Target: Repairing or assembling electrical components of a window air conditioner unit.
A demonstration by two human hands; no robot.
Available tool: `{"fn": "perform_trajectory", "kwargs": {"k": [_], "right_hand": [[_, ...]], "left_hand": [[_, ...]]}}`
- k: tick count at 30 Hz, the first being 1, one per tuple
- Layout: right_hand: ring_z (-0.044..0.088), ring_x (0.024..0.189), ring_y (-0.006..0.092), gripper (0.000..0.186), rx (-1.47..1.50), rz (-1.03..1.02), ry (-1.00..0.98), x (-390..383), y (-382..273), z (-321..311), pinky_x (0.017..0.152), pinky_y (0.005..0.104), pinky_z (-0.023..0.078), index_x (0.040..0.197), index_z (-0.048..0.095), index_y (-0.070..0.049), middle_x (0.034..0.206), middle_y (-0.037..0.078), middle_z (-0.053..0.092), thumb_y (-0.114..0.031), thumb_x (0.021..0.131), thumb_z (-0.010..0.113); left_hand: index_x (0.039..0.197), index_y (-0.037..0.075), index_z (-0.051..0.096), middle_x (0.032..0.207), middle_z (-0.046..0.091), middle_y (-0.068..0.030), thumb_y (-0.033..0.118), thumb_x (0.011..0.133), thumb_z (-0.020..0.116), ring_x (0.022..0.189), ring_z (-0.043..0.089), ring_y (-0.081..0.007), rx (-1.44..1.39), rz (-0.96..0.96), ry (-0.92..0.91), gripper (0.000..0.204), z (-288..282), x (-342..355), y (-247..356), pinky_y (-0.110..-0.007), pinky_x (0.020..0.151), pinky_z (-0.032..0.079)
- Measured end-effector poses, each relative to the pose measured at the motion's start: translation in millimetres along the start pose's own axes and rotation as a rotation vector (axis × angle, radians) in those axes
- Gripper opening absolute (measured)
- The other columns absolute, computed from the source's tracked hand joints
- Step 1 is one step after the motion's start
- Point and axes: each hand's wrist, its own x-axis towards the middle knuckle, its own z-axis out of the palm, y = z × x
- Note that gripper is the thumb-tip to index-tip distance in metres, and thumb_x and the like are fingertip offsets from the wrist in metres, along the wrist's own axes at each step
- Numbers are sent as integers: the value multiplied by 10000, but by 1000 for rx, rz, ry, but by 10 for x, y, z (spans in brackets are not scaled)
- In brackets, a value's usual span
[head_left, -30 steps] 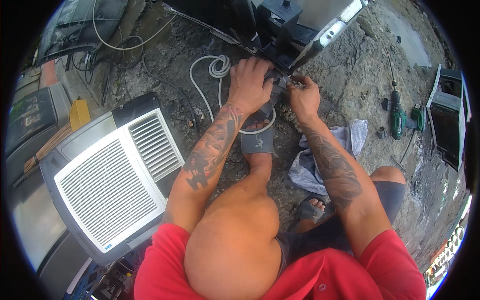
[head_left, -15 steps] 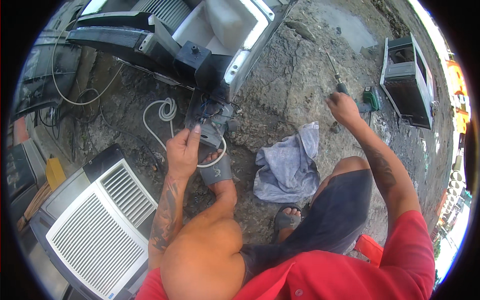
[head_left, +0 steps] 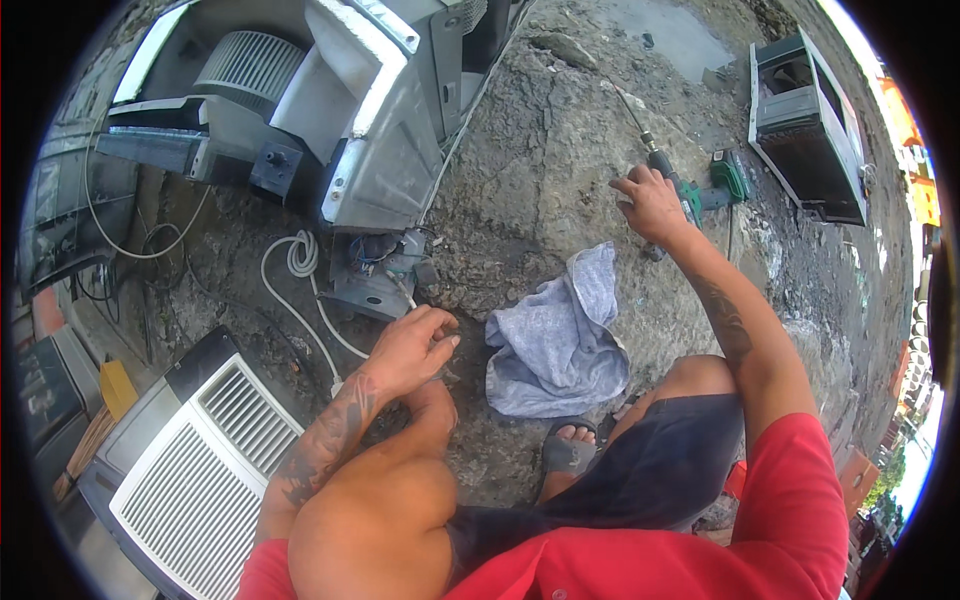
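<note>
A white cord (head_left: 325, 325) runs from a loose coil toward my left hand (head_left: 415, 348), and a short length also joins that hand to a small metal control box (head_left: 372, 285) with exposed wires. The fingers of my left hand are curled and pressed together around the cord, though the hand hides most of the grip. My right hand (head_left: 655, 205) is beside a green cordless drill (head_left: 685, 195) with a long bit, lying on the ground. Its fingers are bent but apart, with nothing between them. A grey-blue cloth (head_left: 555, 345) lies crumpled between the two hands.
An opened air-conditioner casing (head_left: 385, 150) with a blower wheel stands at the upper left. A white louvred front panel (head_left: 200, 490) leans at lower left. At the far right sits a dark box-shaped casing (head_left: 810, 135). The ground is rough, with a puddle (head_left: 680, 40).
My left hand has turned over and moved right, nearer the control box. My right hand has shifted left and its fingers have spread by the drill. The whole view has also shifted.
</note>
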Motion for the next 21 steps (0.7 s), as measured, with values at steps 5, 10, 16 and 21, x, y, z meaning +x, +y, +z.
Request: {"fn": "perform_trajectory", "kwargs": {"k": [5, 10, 16, 21], "right_hand": [[514, 1250, 359, 541, 26, 526, 248, -132, 550, -4, 1062, 494, 384, 1353, 554, -103, 1318, 150, 562, -142, 813, 537], [430, 1374, 339, 682, -56, 393, -116, -344, 862, -135, 1170, 500, 281, 1448, 442, -77, 1451, 150, 481, -103, 773, 539], [507, 1273, 348, 730, -269, 312, -334, -258, 1110, -257, 1110, 425, 372, 1425, 437, -86, 1260, 159, 572, 22, 740, 665], [550, 1169, 336, 532, -308, 245, -130, -392, 1227, 30, 1063, 420, 396, 1302, 491, -71, 1145, 156, 597, 43, 794, 601]], "left_hand": [[1098, 29, 659, 890, 616, -99, 206, 899, 674, 787, 632, -237, -19, -7, -59, 267, 81, 17, 72, -357, 721, 518], [1084, 25, 663, 863, 616, -91, 203, 896, 677, 773, 627, -227, -25, 16, -50, 259, 126, -156, -52, -355, 708, 510], [1075, 15, 666, 848, 612, -67, 183, 894, 693, 722, 587, -178, -107, -9, 9, 248, 57, -392, 16, -310, 675, 483], [1091, 9, 656, 844, 621, -3, 153, 915, 693, 720, 532, -81, -364, -259, 131, 231, -57, -652, -74, -261, 666, 460]]}}
